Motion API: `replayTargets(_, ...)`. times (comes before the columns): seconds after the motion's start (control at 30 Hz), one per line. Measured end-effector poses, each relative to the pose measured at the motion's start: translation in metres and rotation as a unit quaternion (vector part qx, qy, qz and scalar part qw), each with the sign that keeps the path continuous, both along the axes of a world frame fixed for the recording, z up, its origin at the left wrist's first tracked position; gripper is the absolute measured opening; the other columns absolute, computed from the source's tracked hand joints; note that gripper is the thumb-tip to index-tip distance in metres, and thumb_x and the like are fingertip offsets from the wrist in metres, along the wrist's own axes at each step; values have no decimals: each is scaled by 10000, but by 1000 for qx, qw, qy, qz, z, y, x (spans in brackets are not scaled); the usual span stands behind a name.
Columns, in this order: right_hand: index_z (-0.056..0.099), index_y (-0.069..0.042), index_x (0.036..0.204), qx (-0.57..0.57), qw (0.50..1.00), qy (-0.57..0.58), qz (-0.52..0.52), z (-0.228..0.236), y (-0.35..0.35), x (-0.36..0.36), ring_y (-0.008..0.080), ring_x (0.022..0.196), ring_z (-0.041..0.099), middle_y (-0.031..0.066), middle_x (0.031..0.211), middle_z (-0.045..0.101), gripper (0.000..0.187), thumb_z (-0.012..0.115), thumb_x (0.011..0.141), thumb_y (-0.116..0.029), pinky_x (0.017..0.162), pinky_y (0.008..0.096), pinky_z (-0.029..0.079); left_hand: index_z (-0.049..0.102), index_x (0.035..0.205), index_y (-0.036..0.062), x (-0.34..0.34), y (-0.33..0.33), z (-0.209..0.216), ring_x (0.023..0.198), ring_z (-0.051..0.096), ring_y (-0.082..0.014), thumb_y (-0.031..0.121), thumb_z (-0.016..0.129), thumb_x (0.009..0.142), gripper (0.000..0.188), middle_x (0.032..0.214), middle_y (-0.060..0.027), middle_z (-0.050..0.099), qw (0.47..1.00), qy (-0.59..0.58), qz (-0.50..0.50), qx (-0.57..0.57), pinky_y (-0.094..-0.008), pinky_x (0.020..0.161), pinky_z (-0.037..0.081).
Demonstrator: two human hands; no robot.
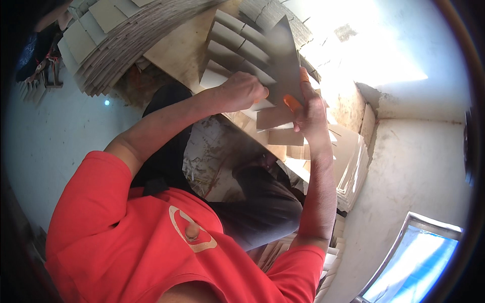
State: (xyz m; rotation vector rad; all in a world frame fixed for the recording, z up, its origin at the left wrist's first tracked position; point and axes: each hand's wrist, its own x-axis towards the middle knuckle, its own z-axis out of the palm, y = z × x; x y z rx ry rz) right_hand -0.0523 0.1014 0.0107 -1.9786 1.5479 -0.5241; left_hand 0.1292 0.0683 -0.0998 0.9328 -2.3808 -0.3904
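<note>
My right hand (pixel 309 112) grips a tall grey cardboard piece (pixel 287 63) along its right side, thumb on the near face. Orange covers show on its thumb and a finger. My left hand (pixel 243 93) is closed in a fist just left of that piece, with a bit of orange at its fingertips. What the left fingers hold, if anything, is hidden. Behind the left fist lie rows of overlapping cardboard pieces (pixel 227 48) on a wooden board. Below my right hand are more flat cardboard pieces (pixel 286 137).
A large stack of cardboard (pixel 113 43) stands at the far left on the wooden board (pixel 177 48). More cardboard (pixel 348 171) is piled by the wall on the right. A framed blue panel (pixel 411 267) is at the lower right. Scraps litter the floor (pixel 204 164) between my legs.
</note>
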Motion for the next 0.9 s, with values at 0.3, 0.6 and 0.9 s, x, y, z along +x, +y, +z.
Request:
replayTargets(0.3,158,10,1470,77,954,288,31,-40,16,21,359,772,634,208,1006,651,810,634,822,-90,652,358,524,636,771,62,-3,-2,-1,727,601,-273,38,692,666,122,679,-86,593,999,11,-23,-28,-400,642,474)
replayTargets(0.6,592,-91,1205,-353,802,375,-301,-75,71,-205,285,966,596,109,1013,653,359,626,853,-153,828,403,495,604,1170,15,10,12,26,1004,584,-277,59,749,669,524,1081,-112,649,997,57,-7,-57,-368,886,463)
replayTargets(0.9,593,-41,1026,-43,734,495,-463,-126,122,-305,339,998,586,164,1026,623,619,817,632,-462,783,451,496,622,1148,13,21,4,23,1034,580,-265,82,756,677,495,1093,-115,654,998,3,27,-58,-373,917,442)
